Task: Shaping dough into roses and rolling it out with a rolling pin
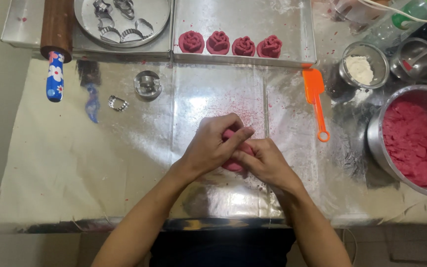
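My left hand [217, 142] and my right hand [264, 160] are cupped together around a lump of pink dough [234, 164] just above the foil-covered table [124, 163]. Most of the dough is hidden by my fingers; only its lower edge and a bit near my left fingertips show. Several finished pink dough roses [218, 43] sit in a row on a metal tray [292, 29] at the back.
A large steel bowl of pink dough pieces [413, 143] stands at the right, with a small bowl of white flour [361, 68] behind it. An orange spatula [316, 96] lies right of centre. Metal cutters [147, 84] and a rolling pin [55, 34] lie at the back left.
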